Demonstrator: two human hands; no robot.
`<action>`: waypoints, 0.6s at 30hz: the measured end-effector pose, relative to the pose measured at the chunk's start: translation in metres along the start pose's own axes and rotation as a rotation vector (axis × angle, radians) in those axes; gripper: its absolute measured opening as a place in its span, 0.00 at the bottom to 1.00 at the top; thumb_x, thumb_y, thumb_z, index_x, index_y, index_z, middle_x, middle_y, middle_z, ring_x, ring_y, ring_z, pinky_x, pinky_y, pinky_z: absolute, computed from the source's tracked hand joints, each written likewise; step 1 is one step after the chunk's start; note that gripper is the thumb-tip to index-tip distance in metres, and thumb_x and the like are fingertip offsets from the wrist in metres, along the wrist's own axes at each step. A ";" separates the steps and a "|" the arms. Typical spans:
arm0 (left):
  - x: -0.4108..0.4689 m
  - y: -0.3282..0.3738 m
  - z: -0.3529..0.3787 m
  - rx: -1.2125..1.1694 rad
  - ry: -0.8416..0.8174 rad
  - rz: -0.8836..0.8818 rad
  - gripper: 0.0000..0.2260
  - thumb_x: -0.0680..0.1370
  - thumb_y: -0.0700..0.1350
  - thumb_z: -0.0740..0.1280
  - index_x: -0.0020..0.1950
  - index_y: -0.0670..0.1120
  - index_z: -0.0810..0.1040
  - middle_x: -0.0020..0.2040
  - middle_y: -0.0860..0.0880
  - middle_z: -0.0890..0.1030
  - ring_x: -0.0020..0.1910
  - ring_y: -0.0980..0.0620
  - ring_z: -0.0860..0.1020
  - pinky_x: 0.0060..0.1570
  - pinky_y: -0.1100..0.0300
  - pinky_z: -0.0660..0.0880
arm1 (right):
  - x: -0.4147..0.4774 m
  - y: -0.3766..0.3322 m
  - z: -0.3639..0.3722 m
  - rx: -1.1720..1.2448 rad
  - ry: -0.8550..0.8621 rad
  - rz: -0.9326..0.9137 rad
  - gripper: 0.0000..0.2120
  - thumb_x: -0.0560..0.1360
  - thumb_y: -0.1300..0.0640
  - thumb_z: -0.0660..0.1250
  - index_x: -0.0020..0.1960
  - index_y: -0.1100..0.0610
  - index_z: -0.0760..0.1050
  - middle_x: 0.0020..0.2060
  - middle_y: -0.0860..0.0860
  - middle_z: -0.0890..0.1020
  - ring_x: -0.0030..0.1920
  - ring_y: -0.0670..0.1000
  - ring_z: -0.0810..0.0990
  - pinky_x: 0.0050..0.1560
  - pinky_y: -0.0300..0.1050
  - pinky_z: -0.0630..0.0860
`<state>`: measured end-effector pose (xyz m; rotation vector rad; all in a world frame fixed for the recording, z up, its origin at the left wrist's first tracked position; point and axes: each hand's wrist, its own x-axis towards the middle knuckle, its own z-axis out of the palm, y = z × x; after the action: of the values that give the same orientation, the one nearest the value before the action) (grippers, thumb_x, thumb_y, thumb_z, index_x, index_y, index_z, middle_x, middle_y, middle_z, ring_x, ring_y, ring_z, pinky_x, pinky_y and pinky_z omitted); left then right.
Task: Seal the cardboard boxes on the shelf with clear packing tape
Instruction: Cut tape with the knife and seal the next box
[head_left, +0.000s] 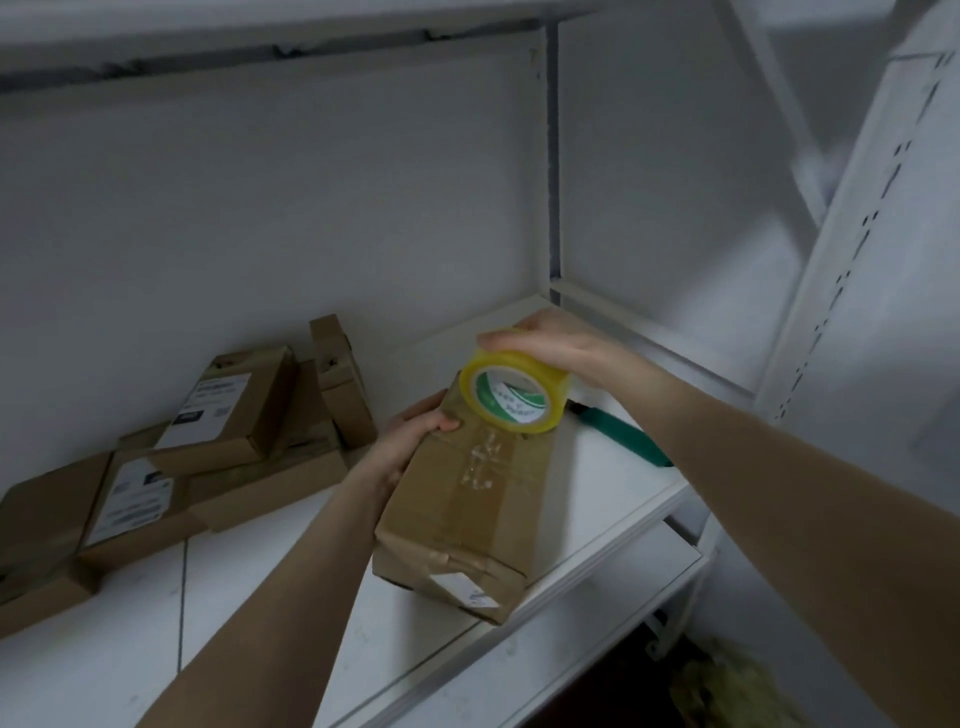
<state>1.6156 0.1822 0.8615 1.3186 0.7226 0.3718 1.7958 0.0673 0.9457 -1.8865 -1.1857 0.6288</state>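
While at shelf (613, 499) edge, left hand (410, 441) gripping box (457, 519), right hand (550, 343) gripping tape (511, 400).

Both arms are showing bare all the way from the frame's edge to the fingertips. The left forearm (270, 597) is looking long and slim, narrowing gently toward the wrist, and the left hand (410, 447) is showing its back and a thumb (447, 423) with a rounded tip. The right forearm (779, 493) is looking far broader near the frame's edge (the wide lens is stretching it) and is tapering sharply to a thin wrist. The right hand (550, 345) is showing a smooth back and blurred fingertips (488, 343). Dim light is leaving finer detail of skin and nails too soft to tell.
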 end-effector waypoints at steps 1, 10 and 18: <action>-0.001 -0.001 -0.003 -0.014 0.021 0.000 0.38 0.55 0.47 0.76 0.66 0.50 0.76 0.56 0.43 0.82 0.53 0.44 0.81 0.50 0.53 0.79 | 0.000 -0.002 -0.002 -0.062 -0.018 0.017 0.15 0.73 0.41 0.71 0.36 0.50 0.75 0.32 0.46 0.77 0.31 0.43 0.77 0.28 0.34 0.70; 0.002 -0.011 -0.022 0.050 0.044 0.002 0.38 0.54 0.52 0.74 0.66 0.53 0.76 0.56 0.46 0.83 0.53 0.47 0.81 0.47 0.58 0.79 | -0.017 0.029 -0.032 -0.218 -0.160 0.200 0.21 0.70 0.32 0.67 0.42 0.50 0.80 0.39 0.49 0.83 0.41 0.51 0.82 0.44 0.45 0.76; 0.008 -0.015 -0.027 0.064 -0.050 0.025 0.37 0.56 0.51 0.74 0.65 0.53 0.75 0.55 0.46 0.83 0.52 0.49 0.82 0.42 0.61 0.79 | -0.026 0.068 -0.018 -0.403 -0.218 0.318 0.27 0.66 0.30 0.69 0.40 0.55 0.80 0.36 0.53 0.83 0.38 0.52 0.82 0.45 0.48 0.78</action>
<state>1.6014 0.2034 0.8426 1.3940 0.6813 0.3369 1.8321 0.0212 0.8995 -2.4280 -1.2263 0.8324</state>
